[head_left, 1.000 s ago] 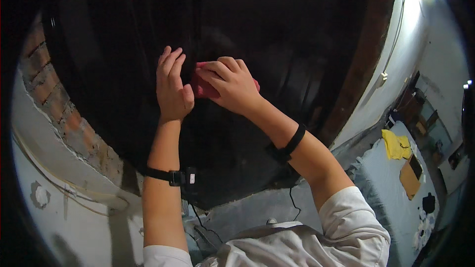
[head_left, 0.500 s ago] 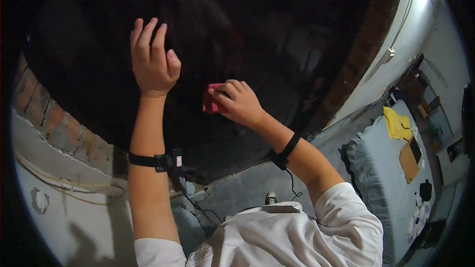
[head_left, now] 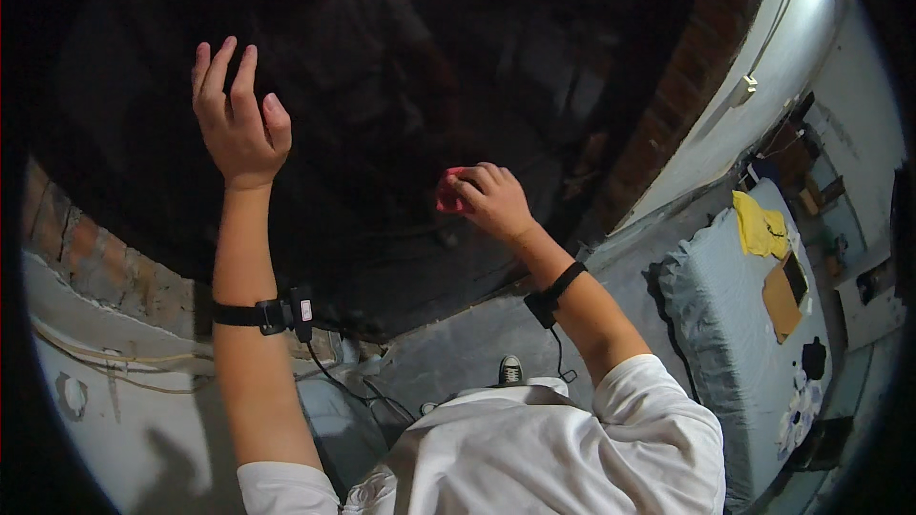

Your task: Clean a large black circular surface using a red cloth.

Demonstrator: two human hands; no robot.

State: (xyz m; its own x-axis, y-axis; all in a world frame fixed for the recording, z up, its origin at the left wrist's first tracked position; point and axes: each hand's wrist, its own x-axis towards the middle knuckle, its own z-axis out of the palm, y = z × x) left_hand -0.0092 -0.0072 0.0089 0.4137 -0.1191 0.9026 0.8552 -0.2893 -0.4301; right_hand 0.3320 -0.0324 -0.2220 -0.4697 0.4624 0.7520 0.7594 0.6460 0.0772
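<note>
A large dark glossy pane (head_left: 353, 248) fills the view in front of me and faintly reflects a person in a light top. Near its left part, my left hand (head_left: 239, 129) is raised, empty, with its fingers apart; whether it touches the pane I cannot tell. To the right and lower, my right hand (head_left: 498, 200) pinches a small red folded cloth (head_left: 447, 193) at the pane. The fingers cover part of the cloth. Black straps with small boxes and cords sit on both forearms.
Brickwork (head_left: 91, 253) edges the pane at left, above a ledge with cables (head_left: 114, 358). On the right stands a bed (head_left: 716, 296) with a grey-blue cover, carrying a yellow bag (head_left: 760, 224) and brown cardboard (head_left: 782, 300). A white wall (head_left: 711, 148) rises beyond the pane's right edge.
My right hand has moved right with the red cloth, away from my left hand. The left hand has shifted left in the view, still spread, while the whole view has turned slightly.
</note>
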